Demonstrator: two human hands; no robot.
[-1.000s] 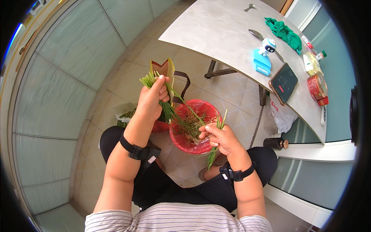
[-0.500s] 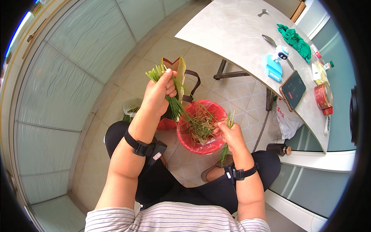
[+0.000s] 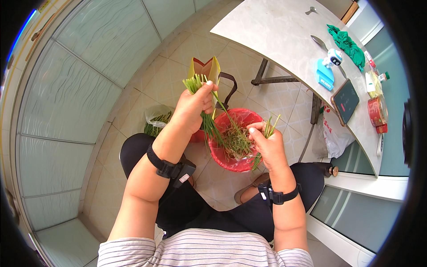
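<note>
My left hand [image 3: 191, 109] is closed around a thick bunch of green chives [image 3: 211, 128], their pale stalk ends sticking up above the fist and the leaves hanging down. To the right, my right hand [image 3: 269, 149] grips a smaller tuft of chives [image 3: 269, 129] between thumb and fingers. Below and between both hands stands a red plastic bin [image 3: 218, 153] with a clear liner, holding a heap of green and brownish trimmings [image 3: 235, 140]. A few long stalks slant from the left hand's bunch down over the bin.
Left of the bin lies a clear plastic bag [image 3: 156, 116] with more chives. A yellow and red paper bag [image 3: 215, 67] with a dark handle stands behind. The table [image 3: 267, 31] at right holds a phone [image 3: 345, 102], a blue stand [image 3: 324, 75] and a green cloth [image 3: 349, 46].
Both hands still hold their chives. The whole view has shifted slightly, and the right hand has come up a little closer to the bin's middle, its tuft turned.
</note>
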